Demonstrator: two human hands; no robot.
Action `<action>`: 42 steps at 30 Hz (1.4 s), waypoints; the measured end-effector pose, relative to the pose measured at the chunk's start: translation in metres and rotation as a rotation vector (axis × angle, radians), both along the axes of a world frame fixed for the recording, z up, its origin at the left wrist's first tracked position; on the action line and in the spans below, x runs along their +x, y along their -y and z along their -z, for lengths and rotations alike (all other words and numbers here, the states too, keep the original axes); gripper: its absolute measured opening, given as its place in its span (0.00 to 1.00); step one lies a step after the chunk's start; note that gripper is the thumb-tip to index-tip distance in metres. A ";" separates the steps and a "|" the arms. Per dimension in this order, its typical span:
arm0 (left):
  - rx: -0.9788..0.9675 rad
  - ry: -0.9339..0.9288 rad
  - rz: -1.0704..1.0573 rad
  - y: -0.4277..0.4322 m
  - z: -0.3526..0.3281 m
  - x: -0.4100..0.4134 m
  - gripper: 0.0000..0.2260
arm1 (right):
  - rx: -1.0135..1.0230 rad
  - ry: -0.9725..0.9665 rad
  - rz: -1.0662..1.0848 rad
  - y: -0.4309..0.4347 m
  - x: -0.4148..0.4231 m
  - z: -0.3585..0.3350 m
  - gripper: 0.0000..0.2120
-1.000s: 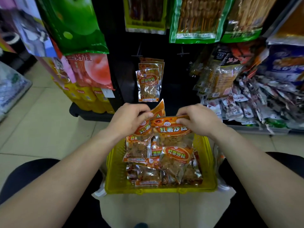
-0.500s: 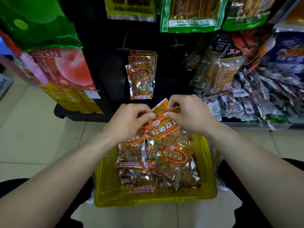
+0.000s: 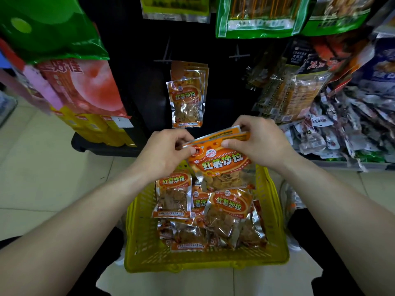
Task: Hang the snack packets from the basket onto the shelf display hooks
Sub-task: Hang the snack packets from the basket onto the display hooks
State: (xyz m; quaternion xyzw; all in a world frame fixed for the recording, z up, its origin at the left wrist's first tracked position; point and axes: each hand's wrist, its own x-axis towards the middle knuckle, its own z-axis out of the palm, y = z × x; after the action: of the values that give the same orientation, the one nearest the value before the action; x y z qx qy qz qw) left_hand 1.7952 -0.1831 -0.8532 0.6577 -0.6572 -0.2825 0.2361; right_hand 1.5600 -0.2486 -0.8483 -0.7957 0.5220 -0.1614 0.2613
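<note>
- since a second ago: both hands have risen a little and drawn closer together along the top strip of the held packets, which now stand higher over the far end of the basket.
- held packets [image 3: 222,167]: orange-and-clear snack packets, at least two going by the fanned top strips. they are in the air above the basket's far rim, short of the shelf and not yet on any hook.
- left hand [image 3: 164,154]: fingers curled, pinching the left end of the top strip.
- right hand [image 3: 260,144]: thumb and forefinger pinching the right part of the same strip, apparently parting or squaring the edges.
- packet below the left hand [image 3: 173,193]: same kind. i cannot tell whether it hangs from that hand or leans in the basket.
- basket [image 3: 205,263]: yellow plastic, set low between the person's knees.
- packets in the basket [image 3: 228,212]: a loose overlapping pile of the same item, several deep, too jumbled to count.
- hung packets [image 3: 186,99]: a small stack already on one hook of the dark back panel, straight beyond the hands.
- bare hooks [image 3: 237,54]: two dark prongs above and to either side of that stack, nothing on them.
- progress, as judged: begun but well short of done. a few are hung, one bunch is in hand, and the greater part is still in the basket.
- surroundings: green bags [image 3: 256,18] hang above, red and pink bags [image 3: 85,86] hang at left, and mixed small packets [image 3: 342,129] are heaped at right.
</note>
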 end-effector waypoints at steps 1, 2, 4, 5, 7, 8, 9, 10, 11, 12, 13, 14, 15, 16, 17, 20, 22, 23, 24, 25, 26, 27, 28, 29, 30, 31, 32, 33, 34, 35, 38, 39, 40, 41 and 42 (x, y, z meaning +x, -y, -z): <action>-0.005 -0.016 -0.001 0.000 0.000 0.000 0.03 | -0.003 -0.007 0.006 0.000 0.000 0.000 0.15; -0.008 -0.038 -0.003 0.000 0.000 -0.001 0.04 | -0.005 -0.011 0.010 0.000 0.000 0.001 0.16; -0.002 -0.093 -0.008 0.000 -0.001 -0.001 0.05 | -0.005 -0.013 0.020 0.000 -0.001 0.001 0.17; 0.003 -0.113 -0.008 -0.001 -0.001 -0.002 0.06 | -0.005 -0.017 0.024 0.000 -0.001 0.001 0.18; 0.011 -0.143 -0.002 -0.002 -0.003 -0.003 0.08 | -0.005 -0.033 0.021 0.000 -0.001 0.002 0.18; 0.011 -0.160 -0.002 -0.002 -0.003 -0.003 0.08 | -0.008 -0.042 0.018 0.001 -0.001 0.002 0.19; 0.009 -0.178 -0.003 -0.002 -0.003 -0.003 0.09 | -0.011 -0.050 0.016 0.001 -0.001 0.003 0.19; 0.008 -0.195 -0.006 -0.002 -0.003 -0.003 0.09 | -0.013 -0.058 0.015 0.001 -0.001 0.004 0.20; 0.009 -0.208 -0.009 -0.001 -0.003 -0.002 0.09 | -0.014 -0.064 0.014 0.002 -0.001 0.004 0.20; 0.012 -0.215 -0.013 -0.001 -0.003 -0.002 0.09 | -0.013 -0.067 0.009 0.003 -0.002 0.005 0.20; 0.013 -0.219 -0.018 0.000 -0.003 -0.001 0.09 | -0.012 -0.070 0.002 0.003 -0.002 0.005 0.20; 0.013 -0.223 -0.022 0.000 -0.003 -0.001 0.09 | -0.015 -0.075 -0.006 0.003 -0.001 0.005 0.20; 0.012 -0.227 -0.025 0.001 -0.004 -0.001 0.09 | -0.019 -0.081 -0.013 0.003 -0.001 0.005 0.20; 0.011 -0.234 -0.028 0.001 -0.004 0.000 0.10 | -0.020 -0.089 -0.018 0.003 0.000 0.004 0.20; 0.014 -0.240 -0.029 0.001 -0.005 0.000 0.10 | -0.017 -0.097 -0.023 0.004 0.001 0.004 0.20; 0.025 -0.255 -0.028 0.002 -0.004 0.000 0.11 | -0.018 -0.118 -0.039 0.004 0.002 0.004 0.19; 0.029 -0.258 -0.031 0.002 -0.004 0.000 0.11 | -0.019 -0.124 -0.051 0.004 0.002 0.003 0.19; 0.028 -0.256 -0.034 0.002 -0.004 -0.001 0.11 | -0.015 -0.125 -0.057 0.004 0.003 0.003 0.19; 0.025 -0.252 -0.036 0.002 -0.005 -0.001 0.11 | -0.011 -0.128 -0.063 0.004 0.003 0.003 0.18; 0.022 -0.248 -0.038 0.002 -0.005 -0.001 0.11 | -0.010 -0.132 -0.067 0.004 0.003 0.003 0.18; 0.021 -0.242 -0.040 0.002 -0.005 -0.001 0.11 | -0.011 -0.139 -0.068 0.004 0.003 0.003 0.19; 0.021 -0.238 -0.041 0.002 -0.006 -0.001 0.11 | -0.016 -0.146 -0.068 0.004 0.004 0.004 0.19; 0.021 -0.236 -0.042 0.002 -0.006 -0.001 0.11 | -0.021 -0.152 -0.070 0.004 0.004 0.004 0.19; 0.022 -0.235 -0.041 0.002 -0.005 -0.001 0.11 | -0.025 -0.157 -0.073 0.004 0.004 0.005 0.19; 0.023 -0.235 -0.040 0.002 -0.005 -0.001 0.11 | -0.028 -0.160 -0.078 0.004 0.005 0.005 0.19; 0.024 -0.237 -0.038 0.002 -0.005 -0.001 0.12 | -0.029 -0.164 -0.083 0.003 0.005 0.005 0.19; 0.024 -0.238 -0.037 0.001 -0.005 -0.001 0.12 | -0.028 -0.169 -0.089 0.003 0.006 0.005 0.19; 0.023 -0.236 -0.036 0.001 -0.005 -0.001 0.12 | -0.028 -0.179 -0.099 0.002 0.006 0.004 0.18; 0.023 -0.231 -0.036 0.001 -0.005 -0.001 0.12 | -0.030 -0.192 -0.113 0.002 0.007 0.004 0.18; 0.023 -0.226 -0.037 0.001 -0.004 -0.002 0.12 | -0.031 -0.207 -0.133 0.002 0.007 0.003 0.18; 0.016 -0.208 -0.042 0.001 -0.003 -0.003 0.12 | -0.003 -0.255 -0.218 0.001 0.010 0.000 0.16; 0.010 -0.195 -0.042 0.000 -0.003 -0.004 0.12 | 0.001 -0.274 -0.249 0.000 0.011 -0.001 0.14; 0.003 -0.179 -0.043 0.000 -0.003 -0.005 0.12 | -0.004 -0.291 -0.281 -0.001 0.013 -0.002 0.12; -0.003 -0.166 -0.045 -0.001 -0.003 -0.005 0.12 | -0.010 -0.306 -0.310 -0.002 0.015 -0.002 0.10; -0.007 -0.160 -0.047 -0.001 -0.003 -0.006 0.11 | -0.015 -0.318 -0.336 -0.003 0.017 -0.003 0.08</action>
State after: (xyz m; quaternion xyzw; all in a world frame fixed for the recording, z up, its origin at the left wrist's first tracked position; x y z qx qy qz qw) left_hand 1.7892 -0.1818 -0.8501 0.6475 -0.6216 -0.3260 0.2969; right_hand 1.5768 -0.2452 -0.8454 -0.8888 0.4156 0.0078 0.1932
